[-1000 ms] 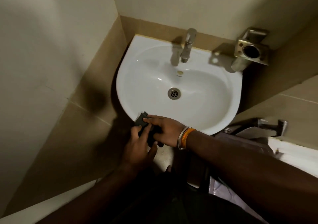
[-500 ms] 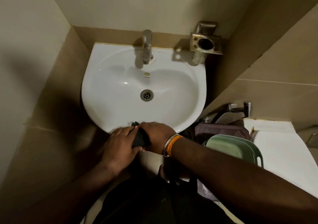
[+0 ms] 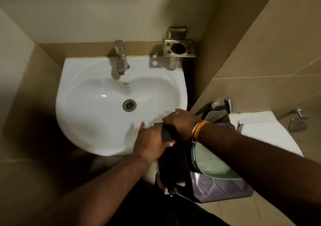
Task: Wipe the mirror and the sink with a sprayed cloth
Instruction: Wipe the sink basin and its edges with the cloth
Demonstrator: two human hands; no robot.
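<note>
Cloth (image 3: 167,134): dark, soft, light, fully pliable. Judged to bunch and fold under any pressure, with no stiffness of its own; if damp from spray, likely to cling to glazed surfaces and drag slightly. Not fragile. Best taken as a gathered wad in the palm, with a flat face left free for wiping; a loose corner grip would probably let it trail and smear.

Location of cloth: at the near right rim of the sink (image 3: 90,90), bunched between both hands, mostly hidden by them. Only a dark rolled portion visible.

Left hand (image 3: 150,141): curled around the near end of the cloth, fingers wrapped under the wad, one fingertip extended onto the white rim. Closed on the cloth, not spread.

Right hand (image 3: 179,121): laid over the far end of the cloth, knuckles up, fingers bent down and clamped onto it. Bangles (image 3: 198,130) at the wrist. Exact finger contact underneath not visible.

Sink: glazed white ceramic, hard, smooth, judged slippery when wet; rigid and wall-fixed, so firm wiping pressure acceptable. Tap (image 3: 120,57) and drain (image 3: 129,105) to be worked around. Basin surface apart from the cloth at this moment. Mirror not in view.
</note>
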